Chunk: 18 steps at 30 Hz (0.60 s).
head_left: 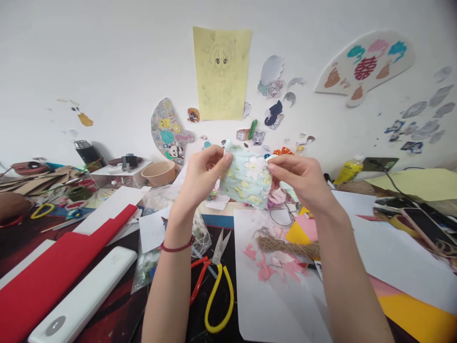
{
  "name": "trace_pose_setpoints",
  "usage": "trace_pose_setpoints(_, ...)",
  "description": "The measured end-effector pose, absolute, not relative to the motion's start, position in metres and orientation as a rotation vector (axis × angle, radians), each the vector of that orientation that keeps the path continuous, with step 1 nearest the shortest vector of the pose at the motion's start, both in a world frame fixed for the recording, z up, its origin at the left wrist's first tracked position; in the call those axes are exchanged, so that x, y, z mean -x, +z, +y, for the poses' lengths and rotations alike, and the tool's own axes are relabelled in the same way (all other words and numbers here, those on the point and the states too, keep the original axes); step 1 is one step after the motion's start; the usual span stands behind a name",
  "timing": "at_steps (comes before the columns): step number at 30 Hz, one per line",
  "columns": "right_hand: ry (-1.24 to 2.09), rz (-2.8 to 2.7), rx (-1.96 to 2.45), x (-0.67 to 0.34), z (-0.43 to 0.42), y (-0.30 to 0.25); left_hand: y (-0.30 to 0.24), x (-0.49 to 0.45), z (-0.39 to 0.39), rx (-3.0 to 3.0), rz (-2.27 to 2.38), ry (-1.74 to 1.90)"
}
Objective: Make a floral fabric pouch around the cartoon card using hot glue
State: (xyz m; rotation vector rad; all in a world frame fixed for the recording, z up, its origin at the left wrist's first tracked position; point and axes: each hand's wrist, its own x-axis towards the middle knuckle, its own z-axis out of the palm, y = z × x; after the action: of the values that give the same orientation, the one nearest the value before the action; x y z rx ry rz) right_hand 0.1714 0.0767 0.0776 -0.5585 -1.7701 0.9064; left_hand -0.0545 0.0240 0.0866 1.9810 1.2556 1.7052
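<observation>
Over the bench (121, 305), facing the wall (124, 57)

A single head-worn camera looks forward and down across the bench, facing the wall behind it. The left hand (205, 175) and right hand (301, 178) sit close to the lens at mid-frame, seen from the wearer's side; the bench spreads wide below, and the wall, farther off, fills the upper part.

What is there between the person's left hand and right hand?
In the head view, a pale green flowered cloth spans from the left hand to the right hand, pinched by both.
</observation>
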Motion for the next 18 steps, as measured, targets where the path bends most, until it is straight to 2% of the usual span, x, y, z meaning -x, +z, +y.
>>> trace_pose_setpoints(9, 1.043, -1.815, 0.382, -0.172, 0.064, 0.078, 0.093, 0.05, 0.015, -1.854, 1.023, 1.851)
trace_pose_setpoints(14, 1.094, -2.126, 0.169, -0.167, 0.028, 0.088, 0.093, 0.04, 0.011, -1.619, 0.712, 1.772)
trace_pose_setpoints(18, 0.748, -1.995, 0.224, -0.155, 0.014, 0.092, 0.088, 0.025, 0.015, -1.341, 0.35, 1.49)
